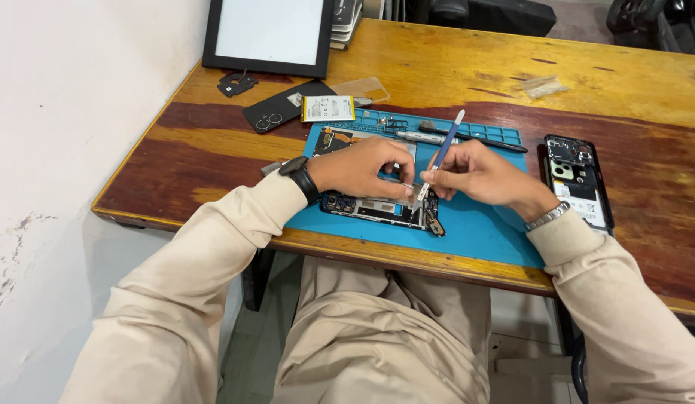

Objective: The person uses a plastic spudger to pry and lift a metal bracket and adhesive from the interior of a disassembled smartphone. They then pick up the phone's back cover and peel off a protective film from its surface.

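An opened phone point(377, 208) with its back removed lies on a blue work mat point(482, 232). My left hand point(360, 166) rests on the phone and pinches a small part at its middle. My right hand point(482, 176) grips a thin blue and white pry tool point(440, 153), whose tip points down at the phone next to my left fingers. Both hands hide much of the phone's inside.
A second opened phone point(575, 179) lies right of the mat. A black back cover point(280, 106), a phone battery point(328, 108), a black-framed tablet point(269, 34) and a small black part point(235, 82) lie at the back left. Tools point(467, 138) sit in the mat's tray. A white wall is left.
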